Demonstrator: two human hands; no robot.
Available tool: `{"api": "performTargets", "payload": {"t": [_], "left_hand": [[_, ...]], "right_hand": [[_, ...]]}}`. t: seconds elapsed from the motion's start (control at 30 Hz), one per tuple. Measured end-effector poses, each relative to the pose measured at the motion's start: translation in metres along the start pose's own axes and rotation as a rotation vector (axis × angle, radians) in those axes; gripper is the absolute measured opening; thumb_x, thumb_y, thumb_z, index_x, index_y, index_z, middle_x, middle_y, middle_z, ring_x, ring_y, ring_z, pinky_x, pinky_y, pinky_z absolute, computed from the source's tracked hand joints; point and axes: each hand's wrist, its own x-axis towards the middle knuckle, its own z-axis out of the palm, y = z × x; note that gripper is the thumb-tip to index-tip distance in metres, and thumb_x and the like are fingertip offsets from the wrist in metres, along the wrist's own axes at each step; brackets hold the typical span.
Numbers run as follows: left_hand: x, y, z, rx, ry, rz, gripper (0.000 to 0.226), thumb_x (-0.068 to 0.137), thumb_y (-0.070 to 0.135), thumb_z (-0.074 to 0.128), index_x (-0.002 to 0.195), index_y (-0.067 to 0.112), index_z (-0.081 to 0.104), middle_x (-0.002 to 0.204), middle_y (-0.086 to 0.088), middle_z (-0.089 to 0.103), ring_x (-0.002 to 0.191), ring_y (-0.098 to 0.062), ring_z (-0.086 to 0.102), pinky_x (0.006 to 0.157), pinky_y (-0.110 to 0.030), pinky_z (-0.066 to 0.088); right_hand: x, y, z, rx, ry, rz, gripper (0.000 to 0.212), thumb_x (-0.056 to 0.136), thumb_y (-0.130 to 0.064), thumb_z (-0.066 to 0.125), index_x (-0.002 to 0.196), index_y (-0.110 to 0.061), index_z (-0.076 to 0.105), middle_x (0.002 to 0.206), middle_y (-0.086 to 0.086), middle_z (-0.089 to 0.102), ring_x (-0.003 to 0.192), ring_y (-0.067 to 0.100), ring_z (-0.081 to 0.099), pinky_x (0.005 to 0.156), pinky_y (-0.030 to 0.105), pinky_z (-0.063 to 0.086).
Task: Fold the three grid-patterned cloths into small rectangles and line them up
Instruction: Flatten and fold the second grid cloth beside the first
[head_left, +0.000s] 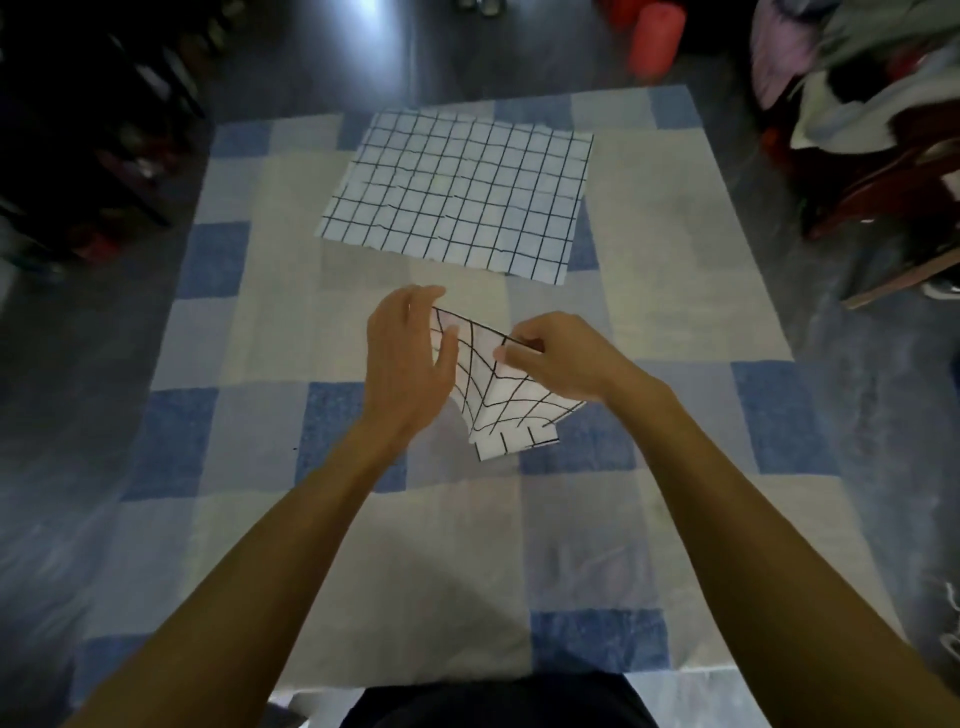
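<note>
The grid-patterned cloth (493, 387) you are working on is hanging in the air at the centre of the frame, partly folded and lifted clear of the checked blue-and-white counter (675, 260). Your right hand (553, 358) is pinching its top edge between thumb and fingers, a closed grip on the fabric. Your left hand (408, 364) is cupping the cloth's left side; its thumb is lying on the fabric, though whether the fingers behind are actually clamping it cannot be told from here. The lower end is sagging and bunching, with the corners trailing towards the counter.

To do this fold well, you are probably better off tightening the top edge between both hands so the grid lines are running straight, then matching corner to corner before laying it down. Using the printed lines as a guide should be keeping the edges square. Press the crease flat on the counter, since a limp cloth is likely to slip.

A second grid cloth (457, 195) is lying spread flat in the upper middle of the frame, well apart from your hands and not yet folded. A third is not showing in view
</note>
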Motion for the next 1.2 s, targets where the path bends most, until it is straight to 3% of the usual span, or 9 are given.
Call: {"api": "performTargets", "payload": {"t": [0.17, 0.33, 0.47, 0.57, 0.63, 0.8, 0.97, 1.07, 1.2], "left_hand": [[0.001, 0.016, -0.030, -0.030, 0.054, 0.069, 0.036, 0.088, 0.014, 0.056, 0.123, 0.010, 0.048, 0.123, -0.010, 0.051, 0.116, -0.022, 0.043, 0.101, -0.034, 0.031], [-0.015, 0.033, -0.050, -0.162, -0.032, 0.180, 0.032, 0.094, 0.034, 0.042, 0.110, 0.012, 0.059, 0.107, -0.003, 0.059, 0.101, -0.016, 0.050, 0.091, -0.022, 0.031], [-0.040, 0.043, -0.054, -0.216, -0.007, 0.178, 0.030, 0.092, 0.034, 0.046, 0.099, 0.011, 0.063, 0.093, -0.002, 0.064, 0.088, -0.014, 0.050, 0.083, -0.022, 0.033], [-0.056, 0.043, -0.059, -0.216, 0.047, 0.176, 0.026, 0.092, 0.031, 0.048, 0.093, 0.010, 0.064, 0.083, -0.003, 0.064, 0.079, -0.018, 0.051, 0.076, -0.025, 0.038], [-0.063, 0.042, -0.064, -0.216, 0.053, 0.169, 0.028, 0.093, 0.031, 0.048, 0.090, 0.009, 0.065, 0.078, -0.003, 0.064, 0.076, -0.019, 0.051, 0.073, -0.026, 0.038], [-0.067, 0.029, -0.079, -0.236, 0.042, 0.142, 0.032, 0.095, 0.030, 0.044, 0.084, 0.010, 0.066, 0.069, -0.002, 0.063, 0.066, -0.023, 0.051, 0.070, -0.032, 0.042], [-0.067, 0.011, -0.096, -0.217, 0.013, 0.207, 0.030, 0.097, 0.025, 0.040, 0.081, 0.011, 0.061, 0.065, 0.001, 0.057, 0.061, -0.021, 0.046, 0.072, -0.034, 0.041], [-0.067, 0.000, -0.104, -0.194, 0.004, 0.213, 0.023, 0.097, 0.019, 0.044, 0.085, 0.011, 0.062, 0.071, 0.002, 0.059, 0.067, -0.020, 0.047, 0.068, -0.037, 0.044], [-0.068, -0.010, -0.120, -0.187, 0.008, 0.184, 0.026, 0.097, 0.025, 0.042, 0.090, 0.012, 0.063, 0.079, 0.002, 0.064, 0.080, -0.023, 0.051, 0.068, -0.034, 0.044]], "right_hand": [[-0.019, -0.036, -0.013, -0.022, 0.157, -0.078, 0.046, 0.094, -0.042, 0.053, 0.057, -0.014, 0.050, 0.054, -0.001, 0.040, 0.050, 0.011, 0.038, 0.054, 0.029, 0.032], [-0.044, -0.068, -0.009, 0.022, 0.367, -0.148, 0.040, 0.095, -0.035, 0.056, 0.064, -0.008, 0.057, 0.053, -0.002, 0.046, 0.049, 0.004, 0.041, 0.049, 0.016, 0.030], [-0.064, -0.084, -0.001, 0.038, 0.456, -0.156, 0.035, 0.092, -0.032, 0.061, 0.062, -0.015, 0.059, 0.053, -0.005, 0.051, 0.054, -0.003, 0.050, 0.054, 0.009, 0.035], [-0.076, -0.090, 0.008, 0.091, 0.495, -0.114, 0.034, 0.086, -0.042, 0.065, 0.079, -0.010, 0.072, 0.069, 0.001, 0.068, 0.061, 0.007, 0.058, 0.058, 0.016, 0.045], [-0.081, -0.095, 0.013, 0.124, 0.523, -0.083, 0.032, 0.085, -0.042, 0.066, 0.083, -0.011, 0.073, 0.075, -0.005, 0.070, 0.069, 0.008, 0.063, 0.065, 0.017, 0.050], [-0.088, -0.106, 0.024, 0.101, 0.630, -0.105, 0.023, 0.086, -0.038, 0.066, 0.104, -0.024, 0.067, 0.101, -0.016, 0.063, 0.094, -0.002, 0.057, 0.079, 0.005, 0.041], [-0.084, -0.114, 0.034, -0.162, 0.505, -0.204, 0.037, 0.090, -0.030, 0.064, 0.126, -0.021, 0.060, 0.133, 0.001, 0.056, 0.126, 0.016, 0.044, 0.107, 0.031, 0.032], [-0.080, -0.128, 0.037, -0.211, 0.517, -0.242, 0.027, 0.089, -0.031, 0.064, 0.114, -0.022, 0.064, 0.127, -0.004, 0.059, 0.122, 0.013, 0.047, 0.102, 0.025, 0.031], [-0.078, -0.149, 0.037, -0.090, 0.446, -0.210, 0.010, 0.090, -0.034, 0.062, 0.094, -0.025, 0.066, 0.099, -0.016, 0.064, 0.098, 0.003, 0.057, 0.090, 0.022, 0.042]]}}
